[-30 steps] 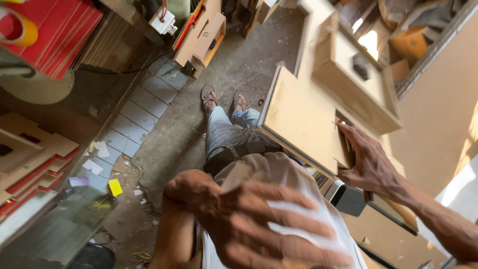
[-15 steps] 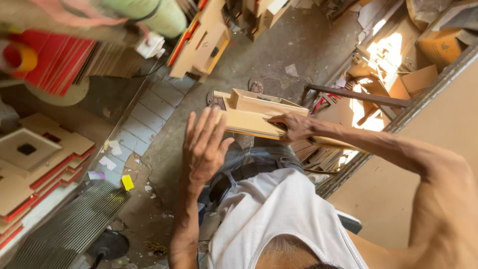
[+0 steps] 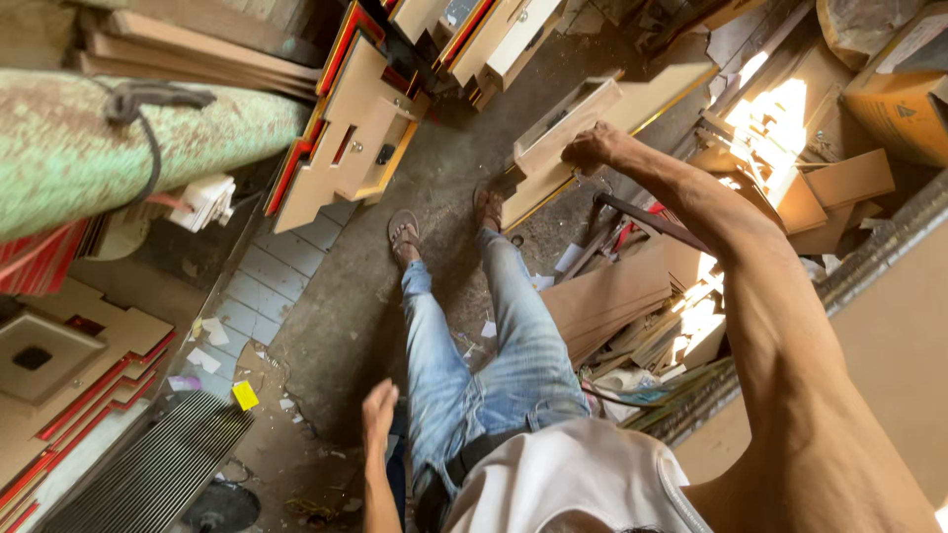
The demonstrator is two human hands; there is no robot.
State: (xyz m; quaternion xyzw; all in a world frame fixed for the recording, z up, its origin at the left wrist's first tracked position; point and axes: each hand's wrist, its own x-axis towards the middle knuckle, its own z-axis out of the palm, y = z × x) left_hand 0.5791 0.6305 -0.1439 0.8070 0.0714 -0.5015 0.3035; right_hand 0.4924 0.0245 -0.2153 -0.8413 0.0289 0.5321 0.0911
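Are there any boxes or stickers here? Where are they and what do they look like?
Cardboard box: top right corner, brown, with a small dark triangle mark.
Yellow tag: lower left on the floor, small bright square.
No screens or signs show.

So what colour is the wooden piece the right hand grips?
Pale tan, unpainted board; the wooden piece shows best in the head view, under the right hand.

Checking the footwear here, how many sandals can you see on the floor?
2. One brown sandal on the foot of the left leg; the other sandal on the right foot, close below the wooden box that the right hand grips.
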